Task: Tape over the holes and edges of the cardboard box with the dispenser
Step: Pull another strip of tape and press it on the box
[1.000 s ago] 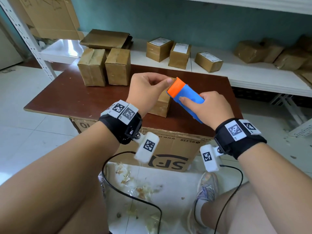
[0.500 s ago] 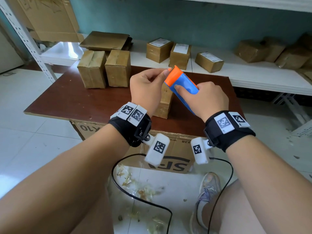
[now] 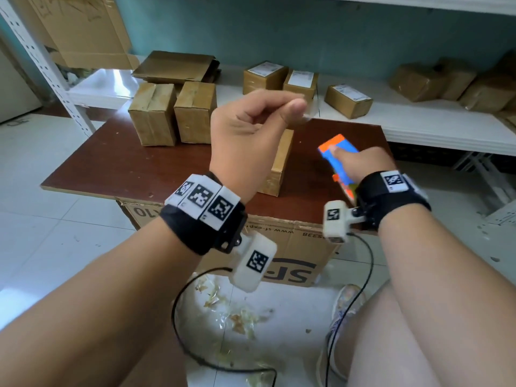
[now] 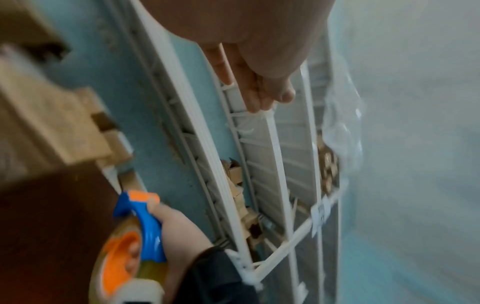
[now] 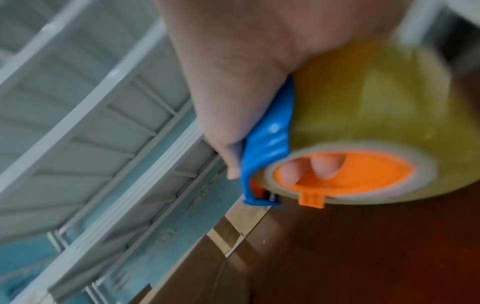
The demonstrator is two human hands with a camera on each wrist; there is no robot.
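So the right hand [image 3: 360, 163] has the dispenser [image 3: 336, 153] in a full grip, fingers wrapped around the blue frame. From the right wrist view you can see a couple of fingertips [image 5: 326, 167] tucked inside the orange core of the tape roll [image 5: 384, 115], with the blue guard running along the palm side. The orange front end of the dispenser sticks out just past the knuckles, pointing away from the person.

The left hand [image 3: 251, 135] is raised up above the table [image 3: 117, 163], thumb and fingertips pressed together in a pinch. Pretty sure there's a bit of clear tape [image 3: 307, 118] at the fingertips, but it's faint and blurry, so I can't tell for certain.

The cardboard box [image 3: 279, 163] sits on the table right below the left hand, mostly hidden behind the palm and wrist. It's to the left of the right hand, near it but not touching, and the dispenser is off the box too.
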